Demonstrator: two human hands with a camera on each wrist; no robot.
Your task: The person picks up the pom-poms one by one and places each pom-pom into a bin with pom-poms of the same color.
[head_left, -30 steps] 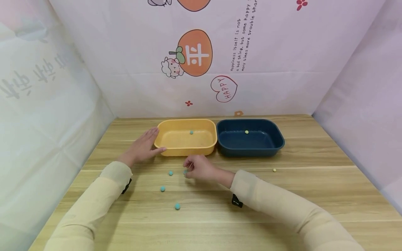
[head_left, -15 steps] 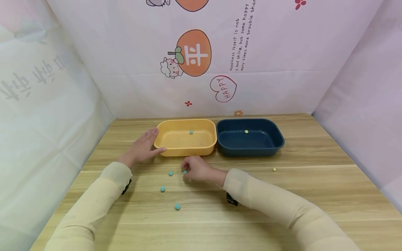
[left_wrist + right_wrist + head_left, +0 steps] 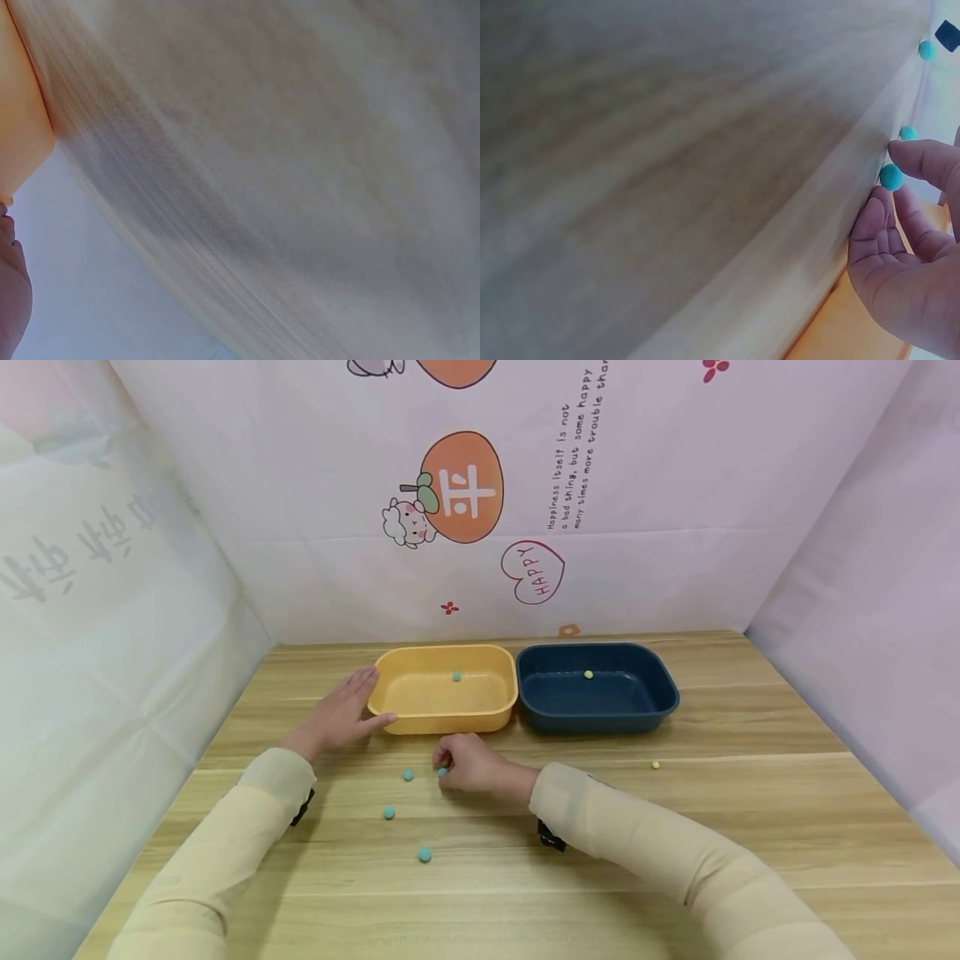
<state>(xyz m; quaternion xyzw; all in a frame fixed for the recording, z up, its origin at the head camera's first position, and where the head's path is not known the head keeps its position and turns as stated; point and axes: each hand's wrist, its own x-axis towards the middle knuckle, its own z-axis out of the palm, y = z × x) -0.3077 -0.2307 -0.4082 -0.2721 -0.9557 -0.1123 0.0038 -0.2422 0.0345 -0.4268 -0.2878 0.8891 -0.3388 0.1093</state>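
My left hand rests against the left end of the yellow tub, its fingers straight along the side and the thumb at the front corner. In front of that tub, my right hand has its thumb and fingertips about a small teal ball on the table, pinching it as far as the right wrist view shows. Other teal balls lie to its left and nearer: one ball, a second ball and a third ball. Inside the yellow tub sits another teal ball.
A dark blue tub stands directly right of the yellow one, with a small yellow ball inside. Another yellow ball lies on the wooden table to the right. White printed cloth closes off the back and sides.
My right hand has shifted slightly left and its fingers have settled about the teal ball. The left hand stays on the yellow tub. The tubs and other balls have not moved.
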